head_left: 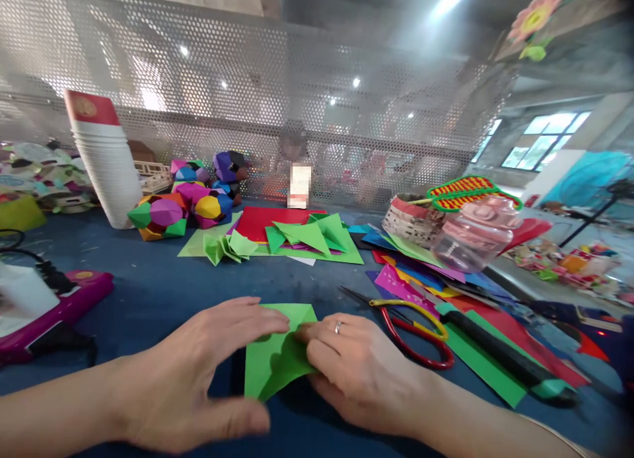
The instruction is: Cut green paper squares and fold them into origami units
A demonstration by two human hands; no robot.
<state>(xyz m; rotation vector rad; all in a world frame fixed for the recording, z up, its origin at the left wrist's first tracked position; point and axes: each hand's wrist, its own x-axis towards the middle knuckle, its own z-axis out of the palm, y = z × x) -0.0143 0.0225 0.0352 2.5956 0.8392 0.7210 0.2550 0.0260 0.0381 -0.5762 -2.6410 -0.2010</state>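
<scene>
A sheet of green origami paper [277,355] with fold creases lies on the blue table in front of me. My left hand [198,362] is open, thumb spread wide from the fingers, and its fingertips rest on the paper's upper left part. On the right edge, my right hand [354,362], with a ring on one finger, has its fingers curled and closed on the paper. The lower edge of the sheet curves up a little. Right of that hand lie scissors [416,332] with red and yellow handles.
A green-and-black cutter [505,352] lies over coloured paper sheets [411,279] at right. Behind them stand a pink bottle [475,236] and a woven basket [411,220]. Folded green pieces [317,236], paper balls [161,213], stacked cups [106,160] and a purple power strip [64,312] surround the work area.
</scene>
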